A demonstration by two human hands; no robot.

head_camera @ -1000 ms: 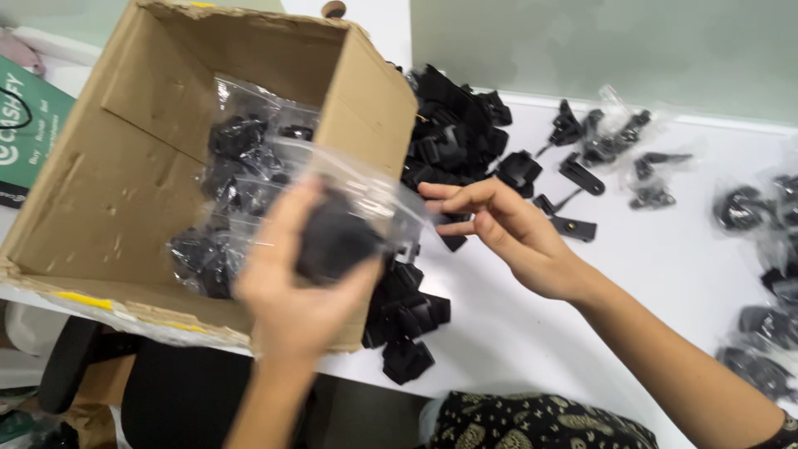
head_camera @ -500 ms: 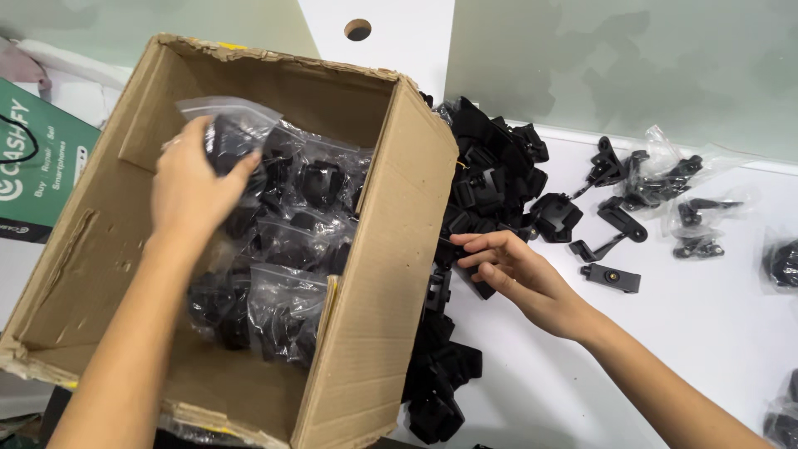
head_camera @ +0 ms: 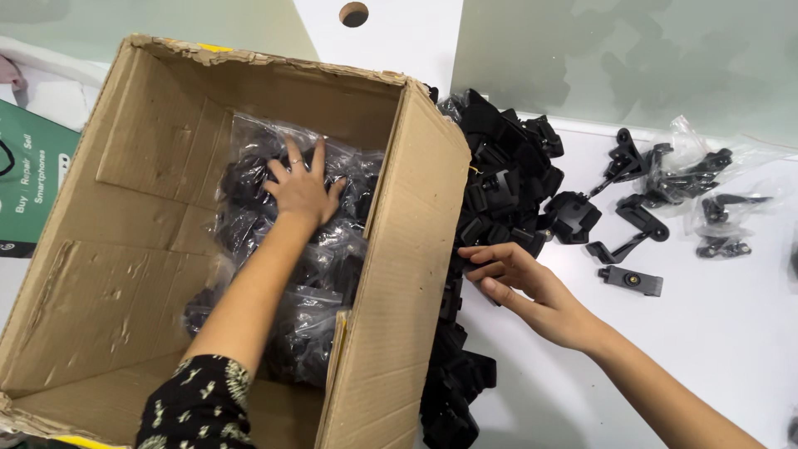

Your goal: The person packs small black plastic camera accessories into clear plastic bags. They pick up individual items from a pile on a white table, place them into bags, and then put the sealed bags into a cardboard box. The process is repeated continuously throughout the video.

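My left hand (head_camera: 302, 186) lies flat, fingers spread, on clear plastic bags of black plastic parts (head_camera: 312, 274) inside an open cardboard box (head_camera: 125, 274). It presses on the top bags near the box's far wall and grips nothing. My right hand (head_camera: 524, 287) reaches to the pile of loose black plastic parts (head_camera: 499, 183) heaped against the box's right wall on the white table (head_camera: 715, 349). Its fingertips touch parts at the pile's edge; whether it grips one is unclear.
Loose black brackets (head_camera: 636, 229) and a small flat black piece (head_camera: 632, 281) lie right of the pile. Clear bags holding black parts (head_camera: 706, 187) sit at the far right. A green printed package (head_camera: 29, 179) lies left of the box.
My left hand dropped a bag into the box and moved deeper toward its far wall, now flat on the bags. My right hand stayed at the pile's edge.
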